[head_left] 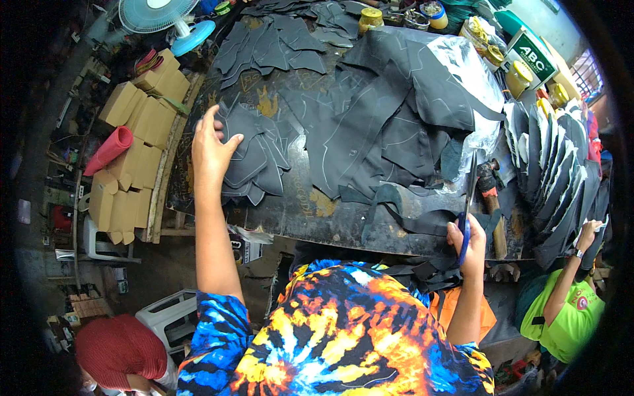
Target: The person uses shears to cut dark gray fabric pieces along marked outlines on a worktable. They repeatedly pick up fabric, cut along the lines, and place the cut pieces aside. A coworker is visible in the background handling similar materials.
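My left hand [214,146] is open, thumb and fingers apart, at the left side of the dark worktable [277,221]. It is beside and partly over a loose pile of small black cut pieces [247,152], which look like leather or a similar sheet. Blue-handled scissors [464,239] are gripped in my right hand [474,254] near the table's front edge, blades pointing away from me. Larger black sheets [360,135] with pale drawn outlines overlap across the middle. Narrow black offcut strips [422,222] lie to the left of the scissors.
A hammer [500,234] lies right of the scissors. Stacked black pieces [548,165] fill the right end, where a person in green [568,307] works. Jars [371,20] stand at the back. Cardboard boxes [135,148] and a fan [188,36] are left; a person in red [122,350] is lower left.
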Motion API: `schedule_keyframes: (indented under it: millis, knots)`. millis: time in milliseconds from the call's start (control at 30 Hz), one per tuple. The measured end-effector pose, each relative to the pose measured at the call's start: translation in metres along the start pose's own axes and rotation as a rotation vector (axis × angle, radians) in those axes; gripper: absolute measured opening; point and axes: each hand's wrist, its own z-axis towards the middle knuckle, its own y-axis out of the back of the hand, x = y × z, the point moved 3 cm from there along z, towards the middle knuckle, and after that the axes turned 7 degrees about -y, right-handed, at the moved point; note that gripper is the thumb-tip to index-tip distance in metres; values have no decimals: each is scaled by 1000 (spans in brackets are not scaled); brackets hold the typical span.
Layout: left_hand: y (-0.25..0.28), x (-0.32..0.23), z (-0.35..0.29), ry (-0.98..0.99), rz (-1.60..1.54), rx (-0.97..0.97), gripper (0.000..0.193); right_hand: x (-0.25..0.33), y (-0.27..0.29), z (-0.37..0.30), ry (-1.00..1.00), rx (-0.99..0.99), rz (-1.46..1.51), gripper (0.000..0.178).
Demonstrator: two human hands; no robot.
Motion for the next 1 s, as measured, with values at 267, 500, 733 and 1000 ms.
schedule_keyframes:
  millis: [267,500,733,1000]
  knots:
    - [-50,-74,-10,-479,-268,-21,71,24,-14,-11,-31,103,134,18]
    - [-119,-94,-10,-305,-271,384,78,35,-54,-22,24,292,85,22]
    - [-101,-104,-7,-173,-1028,671,39,16,-69,-28,-83,422,127,21]
    - [-48,-144,-18,-96,-1607,42,91,29,-80,-26,-56,679,275,36]
